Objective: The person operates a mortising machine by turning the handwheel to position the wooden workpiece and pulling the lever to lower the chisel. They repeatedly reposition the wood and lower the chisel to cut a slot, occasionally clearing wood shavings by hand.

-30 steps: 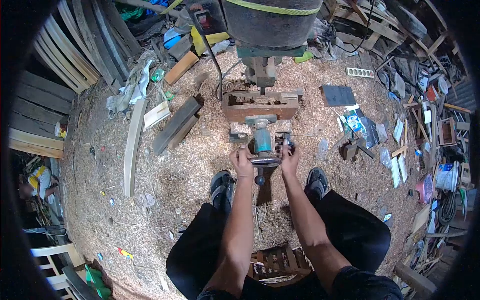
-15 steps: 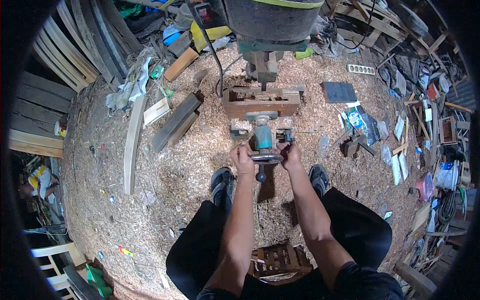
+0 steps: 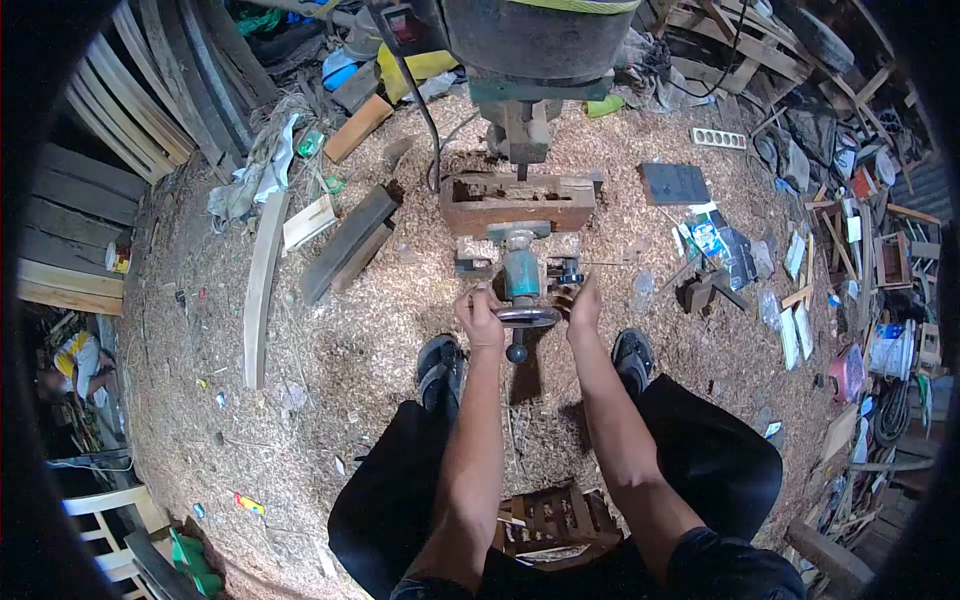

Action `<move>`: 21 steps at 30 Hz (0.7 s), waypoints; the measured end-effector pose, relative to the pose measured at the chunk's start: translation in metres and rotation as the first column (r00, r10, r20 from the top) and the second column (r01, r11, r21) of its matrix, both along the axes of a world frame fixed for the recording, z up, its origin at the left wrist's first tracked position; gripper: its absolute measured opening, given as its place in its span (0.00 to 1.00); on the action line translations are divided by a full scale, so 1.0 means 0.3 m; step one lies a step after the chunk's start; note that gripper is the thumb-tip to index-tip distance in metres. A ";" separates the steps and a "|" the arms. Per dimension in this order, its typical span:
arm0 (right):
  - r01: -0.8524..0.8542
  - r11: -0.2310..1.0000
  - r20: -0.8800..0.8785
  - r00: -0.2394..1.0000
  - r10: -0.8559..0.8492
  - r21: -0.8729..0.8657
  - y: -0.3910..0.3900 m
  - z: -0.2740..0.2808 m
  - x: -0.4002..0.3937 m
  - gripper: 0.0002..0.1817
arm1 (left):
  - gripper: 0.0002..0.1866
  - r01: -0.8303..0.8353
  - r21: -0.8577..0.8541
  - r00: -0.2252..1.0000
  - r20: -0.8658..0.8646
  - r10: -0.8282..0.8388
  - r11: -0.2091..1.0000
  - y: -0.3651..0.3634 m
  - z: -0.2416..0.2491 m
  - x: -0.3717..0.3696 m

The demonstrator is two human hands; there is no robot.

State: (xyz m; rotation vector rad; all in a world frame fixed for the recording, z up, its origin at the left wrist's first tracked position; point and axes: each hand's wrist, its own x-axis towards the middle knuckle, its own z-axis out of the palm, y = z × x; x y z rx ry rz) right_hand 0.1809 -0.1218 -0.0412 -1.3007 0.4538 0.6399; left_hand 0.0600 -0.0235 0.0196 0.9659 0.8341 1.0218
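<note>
My left hand point(image 3: 479, 316) is closed on the left side of a round metal handwheel point(image 3: 528, 317), its fingers curled at the rim. At the wheel's right side my right hand point(image 3: 584, 303) has its fingers stretched upward, beside a small black knob point(image 3: 568, 272). A ball-ended lever point(image 3: 516, 353) sticks out below the wheel. Beyond it, a green cylindrical machine part point(image 3: 521, 273) leads to a clamp jaw point(image 3: 519, 230) against a wooden block point(image 3: 518, 217) with a hollowed upper face. Above the block hangs a vertical cutting bit point(image 3: 522, 172) under the machine head point(image 3: 535, 50).
Wood chips cover the floor point(image 3: 340, 410). Dark timber pieces point(image 3: 350, 245) and a long pale board point(image 3: 265, 290) lie to the left. On the right are a dark board point(image 3: 674, 184), a power strip point(image 3: 718, 138) and scraps. Another person point(image 3: 82, 362) is at far left.
My right hand's fingers have straightened from being bent near the black knob. My left hand stays at the wheel. The whole view has shifted slightly.
</note>
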 end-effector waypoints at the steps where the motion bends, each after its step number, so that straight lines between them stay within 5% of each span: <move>1: -0.018 0.992 0.199 0.979 0.043 -0.126 0.009 -0.011 -0.020 0.28 | 0.23 0.013 0.043 1.000 -0.005 -0.013 0.999 0.001 0.004 -0.002; 2: -0.010 0.969 0.385 0.916 0.109 -0.248 0.019 -0.021 -0.027 0.28 | 0.23 0.020 0.042 1.000 0.004 -0.020 0.999 0.007 0.007 0.000; 6: -0.025 0.962 0.390 0.911 0.133 -0.271 0.009 -0.148 -0.012 0.27 | 0.22 0.025 0.013 0.999 -0.026 -0.025 1.000 -0.005 0.016 -0.006; 9: 0.041 0.956 -0.213 0.977 0.023 0.290 -0.009 -0.110 0.029 0.31 | 0.22 0.024 0.017 0.998 -0.063 -0.023 1.000 -0.007 0.038 -0.003; 12: -0.088 0.972 -0.197 0.972 0.132 0.219 -0.043 -0.046 0.050 0.32 | 0.23 0.026 0.021 0.999 -0.035 -0.025 0.999 -0.008 0.031 -0.006; 14: -0.170 0.963 0.208 0.954 0.214 -0.209 -0.024 -0.019 0.015 0.31 | 0.23 0.017 0.050 0.999 -0.035 -0.015 0.999 0.001 0.014 -0.008; 16: -0.104 0.828 0.490 0.763 0.421 -0.551 -0.016 -0.089 -0.009 0.29 | 0.23 0.006 0.098 0.997 -0.074 0.002 0.995 -0.001 0.005 -0.009; 18: -0.100 0.944 0.498 0.829 0.254 -0.314 -0.016 -0.088 -0.026 0.31 | 0.23 0.014 0.082 0.997 -0.074 -0.008 0.997 -0.001 -0.020 -0.009; 21: -0.073 0.995 0.137 0.987 0.081 -0.068 0.008 0.032 -0.032 0.33 | 0.23 0.021 0.080 0.994 -0.113 -0.011 0.997 0.003 -0.025 -0.010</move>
